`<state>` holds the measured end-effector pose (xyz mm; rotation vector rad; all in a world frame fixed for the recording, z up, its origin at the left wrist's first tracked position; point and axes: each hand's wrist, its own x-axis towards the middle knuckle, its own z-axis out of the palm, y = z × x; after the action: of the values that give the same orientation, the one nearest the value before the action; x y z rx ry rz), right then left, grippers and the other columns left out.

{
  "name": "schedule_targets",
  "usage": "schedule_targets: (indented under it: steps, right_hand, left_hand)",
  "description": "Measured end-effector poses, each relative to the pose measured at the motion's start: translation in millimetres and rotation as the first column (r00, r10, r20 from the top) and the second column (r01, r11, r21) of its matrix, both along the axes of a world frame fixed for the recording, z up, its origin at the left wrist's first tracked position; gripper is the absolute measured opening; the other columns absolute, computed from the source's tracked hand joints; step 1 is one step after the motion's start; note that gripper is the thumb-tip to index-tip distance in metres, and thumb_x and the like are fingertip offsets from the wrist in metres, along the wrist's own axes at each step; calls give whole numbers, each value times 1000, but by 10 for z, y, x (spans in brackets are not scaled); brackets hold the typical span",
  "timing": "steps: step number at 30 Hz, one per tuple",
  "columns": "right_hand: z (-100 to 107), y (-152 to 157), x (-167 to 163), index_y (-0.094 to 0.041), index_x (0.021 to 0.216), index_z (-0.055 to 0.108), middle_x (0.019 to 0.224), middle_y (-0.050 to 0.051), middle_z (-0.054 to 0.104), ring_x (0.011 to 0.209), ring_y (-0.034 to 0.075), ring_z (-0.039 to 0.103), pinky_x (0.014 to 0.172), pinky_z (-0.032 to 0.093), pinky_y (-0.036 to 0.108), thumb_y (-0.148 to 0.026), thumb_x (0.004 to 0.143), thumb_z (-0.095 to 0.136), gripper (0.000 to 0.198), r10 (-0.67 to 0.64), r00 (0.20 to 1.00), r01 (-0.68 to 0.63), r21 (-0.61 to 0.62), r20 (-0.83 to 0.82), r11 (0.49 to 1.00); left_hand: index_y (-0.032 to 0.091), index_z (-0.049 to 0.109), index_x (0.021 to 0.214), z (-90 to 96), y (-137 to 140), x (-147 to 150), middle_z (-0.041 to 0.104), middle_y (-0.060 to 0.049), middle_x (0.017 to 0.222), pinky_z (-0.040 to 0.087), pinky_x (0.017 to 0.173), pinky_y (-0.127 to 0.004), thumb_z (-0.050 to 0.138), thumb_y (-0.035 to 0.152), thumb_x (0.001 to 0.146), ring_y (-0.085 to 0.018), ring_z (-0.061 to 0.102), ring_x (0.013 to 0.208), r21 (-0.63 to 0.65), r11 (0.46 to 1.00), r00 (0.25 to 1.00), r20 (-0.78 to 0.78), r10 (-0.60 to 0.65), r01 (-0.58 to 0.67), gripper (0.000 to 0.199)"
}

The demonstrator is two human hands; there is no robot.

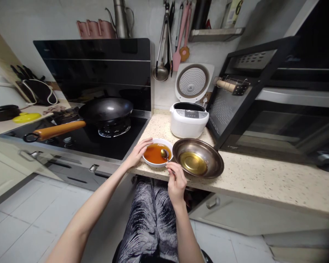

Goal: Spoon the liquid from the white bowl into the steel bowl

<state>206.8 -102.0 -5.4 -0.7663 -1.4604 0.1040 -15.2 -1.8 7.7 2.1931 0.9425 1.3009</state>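
A white bowl (159, 141) holding reddish-orange liquid (153, 153) stands near the counter's front edge. My left hand (138, 152) rests against the bowl's left rim, fingers stretched out along it. Between the fingertips of my right hand (177, 179) is the handle of a metal spoon (164, 153). The spoon's head is at the liquid, over the right half of the bowl; how deep it sits I cannot tell. Just right of the bowl, close to my right hand, is a metal pan (218, 160) with yellow oil-like liquid (194, 163) in it.
Behind the pan stands a white rice cooker (189, 124), lid up. To the left, a black wok (106, 109) sits on the gas stove (138, 128), its wooden handle (60, 130) jutting toward me. A dark-framed rack with an oven (285, 128) borders the right side.
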Motion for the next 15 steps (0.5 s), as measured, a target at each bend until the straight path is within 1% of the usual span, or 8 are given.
schedule_targets:
  steps: [9,15]
  right_hand:
    - [-38,18,-10,-21,96,68,96,6,74,94,17,71,86,59,34,-15,102,51,19,-16,986,4,-73,-166,997]
    - [-24,2,-4,-20,94,68,94,6,74,93,18,72,84,59,34,-18,102,52,18,-43,978,26,-85,-203,996]
  left_hand:
    - [22,67,133,-10,7,0,55,-12,154,31,127,-54,40,39,107,-28,49,146,1,1000,1000,-12,8,-8,41]
    - [21,67,133,-16,12,-3,55,-12,154,31,127,-55,40,39,107,-28,49,145,-1,1000,1000,-11,11,-11,41]
